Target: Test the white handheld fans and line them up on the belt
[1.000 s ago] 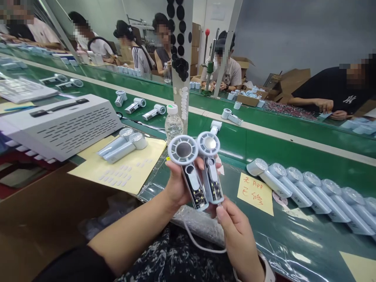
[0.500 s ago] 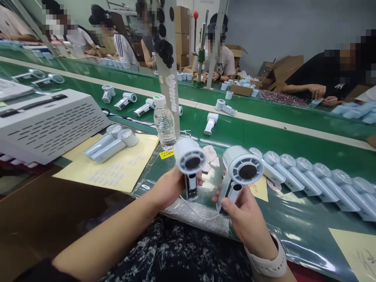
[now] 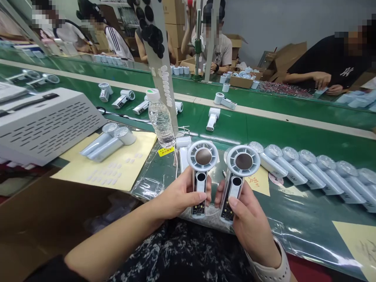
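Observation:
My left hand grips a pale blue handheld fan by its handle, and my right hand grips a matching fan the same way. Both stand upright side by side, with their round heads facing up toward me and a small gap between them. Each head has a white ring around a dark metallic disc. My fingers hide most of the handles, though a circuit board shows at each lower end. A thin white cable runs down the belt beside my left hand.
A long row of similar fans lies on the green conveyor belt to my right. Left stand a water bottle, yellow paper holding fans and small pads, and a grey vented metal box. Co-workers sit across the belt.
Both fans have turned from showing their backs to showing their disc faces, and they stand closer together and more upright. The view has tilted slightly, shifting the belt upward.

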Demonstrator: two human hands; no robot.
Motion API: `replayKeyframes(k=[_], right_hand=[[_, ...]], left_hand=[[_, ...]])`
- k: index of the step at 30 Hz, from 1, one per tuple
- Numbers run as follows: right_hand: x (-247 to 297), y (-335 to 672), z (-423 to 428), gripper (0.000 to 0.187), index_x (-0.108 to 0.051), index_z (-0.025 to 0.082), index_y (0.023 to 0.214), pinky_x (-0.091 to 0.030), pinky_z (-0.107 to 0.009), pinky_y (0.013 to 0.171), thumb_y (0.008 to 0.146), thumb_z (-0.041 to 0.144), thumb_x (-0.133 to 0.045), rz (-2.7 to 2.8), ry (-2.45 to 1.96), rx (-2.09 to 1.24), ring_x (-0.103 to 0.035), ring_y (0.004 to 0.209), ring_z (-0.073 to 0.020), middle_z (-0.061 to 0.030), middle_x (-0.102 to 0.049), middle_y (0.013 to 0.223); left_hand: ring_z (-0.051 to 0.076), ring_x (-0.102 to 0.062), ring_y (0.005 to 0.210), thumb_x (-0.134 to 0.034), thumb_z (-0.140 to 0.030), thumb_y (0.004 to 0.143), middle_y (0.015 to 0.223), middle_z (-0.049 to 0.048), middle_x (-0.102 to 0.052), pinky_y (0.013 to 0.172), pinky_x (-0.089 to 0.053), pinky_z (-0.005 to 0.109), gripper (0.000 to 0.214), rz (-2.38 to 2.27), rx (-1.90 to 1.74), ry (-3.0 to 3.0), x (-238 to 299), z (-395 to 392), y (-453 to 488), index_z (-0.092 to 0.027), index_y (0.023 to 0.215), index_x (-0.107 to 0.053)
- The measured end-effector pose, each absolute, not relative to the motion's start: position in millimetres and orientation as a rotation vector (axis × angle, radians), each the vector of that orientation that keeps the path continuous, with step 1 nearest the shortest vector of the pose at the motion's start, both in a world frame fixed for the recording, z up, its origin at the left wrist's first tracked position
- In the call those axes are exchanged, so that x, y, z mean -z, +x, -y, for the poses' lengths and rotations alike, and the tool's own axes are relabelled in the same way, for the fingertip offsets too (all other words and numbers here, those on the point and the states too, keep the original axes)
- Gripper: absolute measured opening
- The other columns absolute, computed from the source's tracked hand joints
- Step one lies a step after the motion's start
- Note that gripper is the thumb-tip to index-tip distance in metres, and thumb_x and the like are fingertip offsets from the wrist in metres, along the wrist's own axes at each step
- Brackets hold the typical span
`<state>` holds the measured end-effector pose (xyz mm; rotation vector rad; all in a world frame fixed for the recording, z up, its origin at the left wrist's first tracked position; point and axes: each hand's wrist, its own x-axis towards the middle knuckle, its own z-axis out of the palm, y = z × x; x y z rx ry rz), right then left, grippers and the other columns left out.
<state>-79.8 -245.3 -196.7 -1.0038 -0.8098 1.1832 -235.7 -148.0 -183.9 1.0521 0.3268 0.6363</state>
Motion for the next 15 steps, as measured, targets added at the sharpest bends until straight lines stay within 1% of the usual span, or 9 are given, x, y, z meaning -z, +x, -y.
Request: replayKeyframes(k=[3, 5, 7, 9, 11, 15], right_hand=[[197.4, -82.8, 241.3, 0.024, -0.062, 0.026, 0.107, -0.053, -0.033, 0.074, 0.087, 0.039, -0.066, 0.750, -0.969, -1.198, -0.059, 0.080, -0.0194, -0.0039, -0.063, 0.096], [196.8, -85.0, 239.4, 0.025, -0.062, 0.026, 0.107, -0.053, -0.033, 0.074, 0.085, 0.038, -0.067, 0.714, -0.942, -1.206, -0.059, 0.081, -0.0195, -0.0042, -0.063, 0.097], [195.8, -86.7, 239.0, 0.025, -0.063, 0.025, 0.107, -0.053, -0.033, 0.074, 0.085, 0.038, -0.067, 0.697, -0.930, -1.226, -0.059, 0.080, -0.0194, -0.0042, -0.063, 0.096], [194.7, -87.4, 239.7, 0.021, -0.064, 0.025, 0.103, -0.053, -0.032, 0.071, 0.086, 0.037, -0.066, 0.703, -0.927, -1.238, -0.058, 0.076, -0.0184, -0.0037, -0.063, 0.091], [193.8, -87.3, 240.7, 0.018, -0.065, 0.025, 0.101, -0.053, -0.031, 0.069, 0.087, 0.036, -0.065, 0.715, -0.921, -1.254, -0.058, 0.074, -0.0177, -0.0032, -0.063, 0.090], [194.0, -87.1, 240.8, 0.019, -0.065, 0.027, 0.106, -0.054, -0.032, 0.070, 0.088, 0.033, -0.066, 0.747, -0.909, -1.297, -0.059, 0.076, -0.0177, -0.0025, -0.063, 0.094]], left_hand=[[0.013, -0.060, 0.075, -0.081, -0.033, 0.073, 0.093, 0.0009, -0.056, 0.067, -0.049, 0.028, 0.044, -0.288, -0.643, 0.976, 180.9, 148.4, -235.3, -0.020, 0.102, -0.051], [0.014, -0.061, 0.076, -0.082, -0.035, 0.070, 0.094, 0.0017, -0.056, 0.068, -0.049, 0.028, 0.046, -0.265, -0.626, 0.938, 180.0, 148.9, -235.5, -0.019, 0.101, -0.052], [0.013, -0.060, 0.073, -0.082, -0.032, 0.071, 0.090, 0.0010, -0.057, 0.067, -0.049, 0.027, 0.043, -0.274, -0.623, 0.919, 181.5, 149.6, -235.5, -0.019, 0.099, -0.053], [0.011, -0.060, 0.069, -0.081, -0.028, 0.072, 0.086, -0.0002, -0.058, 0.065, -0.047, 0.025, 0.038, -0.300, -0.634, 0.917, 184.3, 150.4, -236.1, -0.019, 0.097, -0.053], [0.011, -0.060, 0.068, -0.080, -0.027, 0.073, 0.081, -0.0002, -0.058, 0.064, -0.047, 0.025, 0.035, -0.300, -0.626, 0.923, 186.7, 151.2, -237.4, -0.018, 0.095, -0.054], [0.013, -0.061, 0.068, -0.081, -0.026, 0.071, 0.079, 0.0007, -0.061, 0.065, -0.049, 0.027, 0.035, -0.300, -0.604, 0.906, 187.6, 151.3, -239.6, -0.017, 0.094, -0.054]])
